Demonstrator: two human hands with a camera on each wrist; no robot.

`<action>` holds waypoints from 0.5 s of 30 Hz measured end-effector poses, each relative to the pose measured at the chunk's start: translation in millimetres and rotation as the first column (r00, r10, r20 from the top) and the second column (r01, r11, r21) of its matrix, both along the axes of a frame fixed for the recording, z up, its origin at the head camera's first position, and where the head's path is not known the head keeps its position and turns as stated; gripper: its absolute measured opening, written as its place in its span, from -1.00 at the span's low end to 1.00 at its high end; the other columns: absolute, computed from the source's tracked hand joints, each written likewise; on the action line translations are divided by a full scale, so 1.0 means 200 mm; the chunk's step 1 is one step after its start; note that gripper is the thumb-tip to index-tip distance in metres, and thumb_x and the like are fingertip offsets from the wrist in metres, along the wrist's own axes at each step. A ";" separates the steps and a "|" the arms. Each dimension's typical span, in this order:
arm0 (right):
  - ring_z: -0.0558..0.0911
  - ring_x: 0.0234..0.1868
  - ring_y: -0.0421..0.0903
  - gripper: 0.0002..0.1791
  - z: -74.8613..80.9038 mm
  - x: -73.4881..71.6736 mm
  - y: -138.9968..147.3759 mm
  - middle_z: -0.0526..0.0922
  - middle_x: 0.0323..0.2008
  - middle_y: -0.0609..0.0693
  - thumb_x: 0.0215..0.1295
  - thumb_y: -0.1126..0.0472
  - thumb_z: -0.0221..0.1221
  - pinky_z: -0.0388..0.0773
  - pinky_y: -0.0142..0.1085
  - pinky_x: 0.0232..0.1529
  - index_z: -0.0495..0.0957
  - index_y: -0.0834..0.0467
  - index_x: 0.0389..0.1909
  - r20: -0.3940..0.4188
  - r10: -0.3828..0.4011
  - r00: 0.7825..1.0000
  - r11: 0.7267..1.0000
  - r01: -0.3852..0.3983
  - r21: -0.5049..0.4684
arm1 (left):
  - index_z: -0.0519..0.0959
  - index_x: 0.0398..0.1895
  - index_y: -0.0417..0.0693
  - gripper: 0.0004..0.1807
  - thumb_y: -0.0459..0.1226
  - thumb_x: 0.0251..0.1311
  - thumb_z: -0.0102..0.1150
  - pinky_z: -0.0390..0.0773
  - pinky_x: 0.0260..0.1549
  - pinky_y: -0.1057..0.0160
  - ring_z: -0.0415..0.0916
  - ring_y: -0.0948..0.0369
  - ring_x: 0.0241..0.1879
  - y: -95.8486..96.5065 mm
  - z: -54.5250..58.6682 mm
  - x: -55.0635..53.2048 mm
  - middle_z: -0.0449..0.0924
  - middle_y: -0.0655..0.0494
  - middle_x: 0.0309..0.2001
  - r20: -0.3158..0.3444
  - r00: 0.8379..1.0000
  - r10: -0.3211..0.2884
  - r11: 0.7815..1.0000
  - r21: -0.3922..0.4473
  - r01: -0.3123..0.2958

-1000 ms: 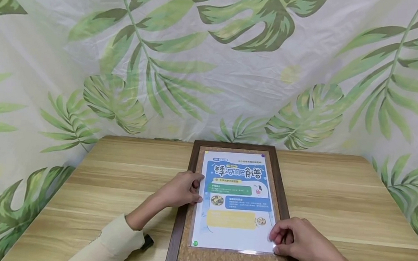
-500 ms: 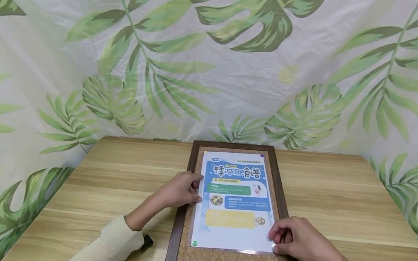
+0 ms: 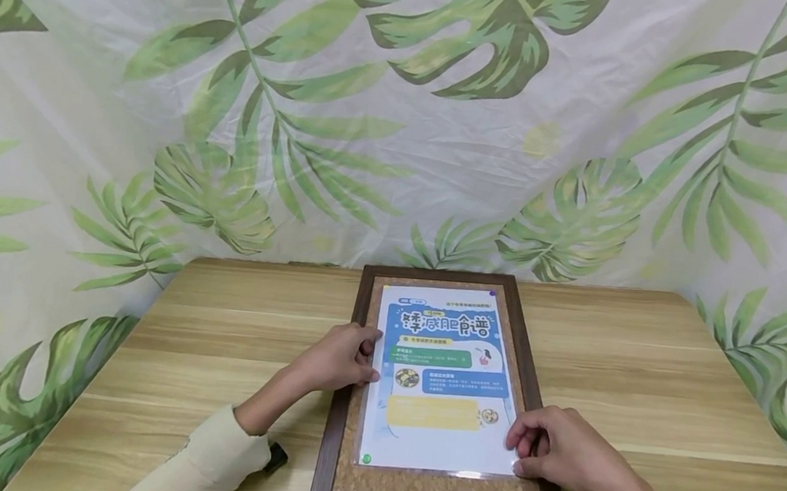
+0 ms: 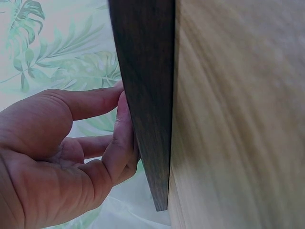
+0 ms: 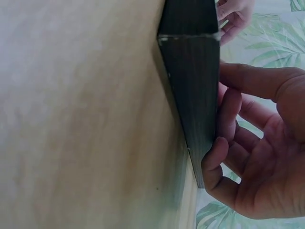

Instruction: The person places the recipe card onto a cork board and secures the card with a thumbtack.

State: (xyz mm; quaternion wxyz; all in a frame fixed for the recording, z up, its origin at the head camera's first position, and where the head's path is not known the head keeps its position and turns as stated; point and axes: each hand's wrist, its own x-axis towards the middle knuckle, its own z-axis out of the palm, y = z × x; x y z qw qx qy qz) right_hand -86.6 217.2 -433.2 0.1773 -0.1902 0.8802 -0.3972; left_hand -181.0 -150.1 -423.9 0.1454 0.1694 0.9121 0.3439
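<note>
A printed poster sheet (image 3: 436, 449) with a clear glossy edge lies on a cork board (image 3: 440, 488) in a dark brown wooden frame (image 3: 325, 464). A green pin (image 3: 367, 459) sits at its lower left corner, a purple pin (image 3: 493, 293) at the upper right and a small yellow pin (image 3: 386, 286) at the upper left. My left hand (image 3: 337, 358) touches the sheet's left edge with thumb and fingertips apart. At the lower right corner my right hand (image 3: 568, 450) rests thumb and bent forefinger on the sheet, hiding that corner. Both wrist views show the frame's side (image 4: 147, 95) beside the hands.
The framed board lies on a wood-grain table (image 3: 633, 372), near its far edge. A small black object (image 3: 276, 458) shows by the left sleeve (image 3: 210, 455). Behind the table hangs a leaf-patterned cloth (image 3: 441, 164).
Both hands and the sheet stay in the same places. Only the head view has shifted very slightly.
</note>
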 end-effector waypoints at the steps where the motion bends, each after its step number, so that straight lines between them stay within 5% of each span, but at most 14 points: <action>1: 0.51 -0.48 -0.32 -0.77 0.00 0.00 0.00 0.60 -0.47 -0.18 0.10 0.31 0.57 0.51 -0.42 -0.46 0.72 0.01 -0.33 0.001 0.001 1.000 1.000 -0.001 0.000 | 0.43 0.48 -0.43 -0.24 -0.49 0.20 0.51 0.66 -0.44 0.34 0.65 0.31 -0.41 0.00 0.00 0.00 0.55 -0.06 -0.13 -0.001 1.000 -0.002 1.000 0.001 0.002; 15: 0.51 -0.47 -0.31 -0.80 0.02 0.00 0.00 0.60 -0.46 -0.17 0.15 0.28 0.55 0.50 -0.42 -0.46 0.72 0.03 -0.29 0.025 0.025 0.999 0.999 -0.026 0.021 | 0.44 0.46 -0.46 -0.24 -0.50 0.19 0.51 0.67 -0.45 0.34 0.67 0.32 -0.42 -0.01 0.00 0.00 0.55 -0.08 -0.13 -0.004 1.000 -0.009 1.000 0.014 0.009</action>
